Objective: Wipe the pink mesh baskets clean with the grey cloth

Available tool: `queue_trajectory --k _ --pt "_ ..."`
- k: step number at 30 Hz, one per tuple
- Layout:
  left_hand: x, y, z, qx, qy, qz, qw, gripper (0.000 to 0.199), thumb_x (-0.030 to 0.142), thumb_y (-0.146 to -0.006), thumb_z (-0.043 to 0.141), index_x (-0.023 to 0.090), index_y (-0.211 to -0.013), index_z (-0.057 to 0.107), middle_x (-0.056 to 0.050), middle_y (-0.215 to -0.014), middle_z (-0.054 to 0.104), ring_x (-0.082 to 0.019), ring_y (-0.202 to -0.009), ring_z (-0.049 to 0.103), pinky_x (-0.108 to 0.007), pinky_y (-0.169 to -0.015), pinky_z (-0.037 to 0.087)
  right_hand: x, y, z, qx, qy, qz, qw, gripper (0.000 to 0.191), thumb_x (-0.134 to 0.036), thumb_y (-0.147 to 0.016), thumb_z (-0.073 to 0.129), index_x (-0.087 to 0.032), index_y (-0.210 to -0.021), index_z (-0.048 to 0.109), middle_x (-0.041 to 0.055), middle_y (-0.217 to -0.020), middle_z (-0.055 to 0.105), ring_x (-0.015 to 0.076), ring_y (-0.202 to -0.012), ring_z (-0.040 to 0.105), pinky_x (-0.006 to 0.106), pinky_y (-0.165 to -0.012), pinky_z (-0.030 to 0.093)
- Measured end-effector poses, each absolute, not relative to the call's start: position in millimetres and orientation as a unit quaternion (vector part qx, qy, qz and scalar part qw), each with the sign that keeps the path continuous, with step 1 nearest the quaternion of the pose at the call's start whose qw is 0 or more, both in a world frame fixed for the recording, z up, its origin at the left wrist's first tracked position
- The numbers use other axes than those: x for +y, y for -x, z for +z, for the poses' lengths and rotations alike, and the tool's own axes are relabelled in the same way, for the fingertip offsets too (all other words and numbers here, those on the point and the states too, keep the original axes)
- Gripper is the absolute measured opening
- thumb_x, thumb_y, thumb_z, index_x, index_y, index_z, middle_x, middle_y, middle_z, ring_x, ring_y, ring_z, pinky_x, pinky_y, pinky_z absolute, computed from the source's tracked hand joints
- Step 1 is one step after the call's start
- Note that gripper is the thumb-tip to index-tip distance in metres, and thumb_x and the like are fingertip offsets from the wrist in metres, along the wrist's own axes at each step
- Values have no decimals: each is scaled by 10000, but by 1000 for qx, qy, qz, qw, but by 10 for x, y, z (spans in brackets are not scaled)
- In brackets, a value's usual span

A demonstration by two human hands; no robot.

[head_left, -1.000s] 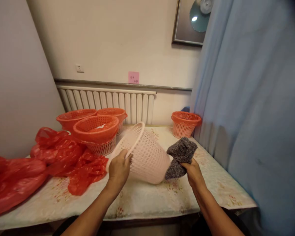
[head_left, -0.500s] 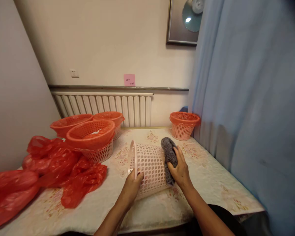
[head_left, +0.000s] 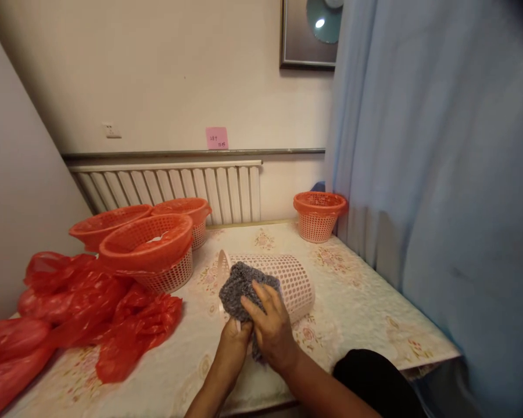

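Observation:
A pale pink perforated basket (head_left: 294, 281) lies on its side on the flowered tablecloth, its wide rim toward the left. My left hand (head_left: 233, 345) is closed on the basket's rim, with the fingertips partly hidden. Against the basket's side near the rim, a grey fuzzy cloth (head_left: 239, 287) is pressed under my right hand (head_left: 270, 325), its fingers bent over the cloth. The cloth covers part of the rim and hangs down between my two hands.
Several baskets lined with red bags stand at the back left, one at the front of them (head_left: 169, 276). Crumpled red bags (head_left: 87, 302) lie at left. Another lined basket (head_left: 317, 226) stands back right, beside a blue curtain (head_left: 440, 174). A radiator (head_left: 178, 183) is behind.
My right hand has moved left with the grey cloth, from the basket's base end to near its rim. The basket has turned slightly. The whole view has shifted a little.

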State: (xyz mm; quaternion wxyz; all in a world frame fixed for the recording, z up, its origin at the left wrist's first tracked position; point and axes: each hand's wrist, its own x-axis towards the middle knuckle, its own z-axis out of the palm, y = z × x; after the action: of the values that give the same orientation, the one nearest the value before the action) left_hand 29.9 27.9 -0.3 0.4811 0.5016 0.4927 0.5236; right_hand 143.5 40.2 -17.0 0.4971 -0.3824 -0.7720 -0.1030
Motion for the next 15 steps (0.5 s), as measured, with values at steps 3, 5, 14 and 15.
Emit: queue_trajectory --k 3,5,14,15 --pt "296 -288 -70 484 -507 529 478 386 342 -744 614 139 -1071 631 -96 -1054 726 -277 -1017 660 -396 -915 510 689 -1705 -180 -748 431 -122 491 475 -45 -834 438 -256 -1225 605 71 -1421 459 272 -1246 400 502 -1003 415" --pt "310 -289 -105 497 -498 516 488 368 361 -741 633 139 -1035 636 -93 -999 735 -272 -951 684 -389 -883 527 894 -1944 -209 -713 482 -122 494 472 -23 -833 411 -242 -1186 635 75 -1385 501 256 -1209 430 489 -999 417" --pt "316 -322 -128 508 -455 518 516 382 372 -714 699 137 -1003 616 -114 -1040 718 -267 -926 701 -391 -850 552 1130 -2382 -352 -564 584 -78 579 540 9 -739 381 -177 -1181 630 105 -1333 528 247 -1165 457 486 -1005 398" --pt "321 -318 -122 514 -460 513 511 378 376 -718 691 131 -998 623 -115 -1029 723 -271 -930 698 -391 -848 551 1069 -2297 -331 -579 568 -68 581 558 15 -728 380 -183 -1189 624 96 -1341 521 247 -1185 440 488 -1021 384"
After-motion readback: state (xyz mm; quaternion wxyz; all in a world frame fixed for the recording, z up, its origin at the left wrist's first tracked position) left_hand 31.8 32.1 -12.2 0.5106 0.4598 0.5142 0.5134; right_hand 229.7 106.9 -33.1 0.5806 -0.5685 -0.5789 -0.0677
